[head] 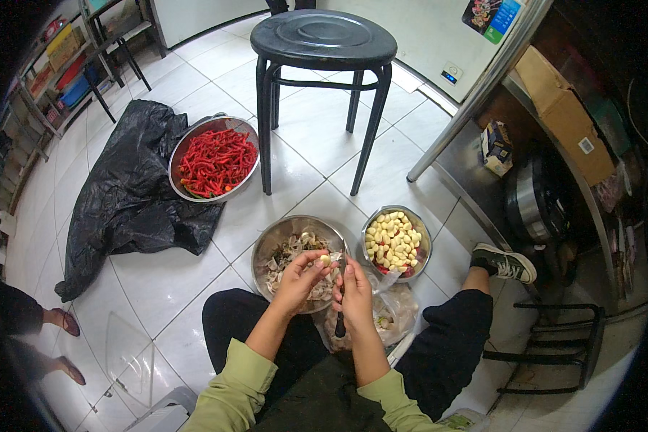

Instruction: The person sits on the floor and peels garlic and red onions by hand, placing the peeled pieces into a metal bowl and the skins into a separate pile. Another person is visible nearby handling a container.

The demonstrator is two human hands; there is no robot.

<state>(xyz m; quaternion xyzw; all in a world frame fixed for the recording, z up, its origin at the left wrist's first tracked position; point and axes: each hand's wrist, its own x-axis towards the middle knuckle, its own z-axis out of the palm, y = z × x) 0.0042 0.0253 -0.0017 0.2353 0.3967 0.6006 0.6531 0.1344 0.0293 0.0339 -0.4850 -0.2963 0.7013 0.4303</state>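
Between the thumb and fingers of my left hand (298, 283) is a pale garlic clove (325, 260). My right hand (357, 294) grips a knife (341, 324) by its dark handle, blade pointing away from me. Both hands are over a steel bowl (263, 245) of garlic skins (286, 256), which they partly cover. To the right stands a smaller steel bowl (424, 260) heaped with peeled garlic cloves (394, 237), with some red pieces under them. Below it a clear plastic bag (402, 308) lies by my right wrist; some garlic shows inside.
A steel colander (174, 181) of red chillies (216, 162) sits beside a black plastic bag (135, 189). Ahead stands a black stool (324, 40). Metal shelving (467, 156) borders the right, with a black rack-like frame (551, 356) below. Another person's feet (67, 321) are at left.
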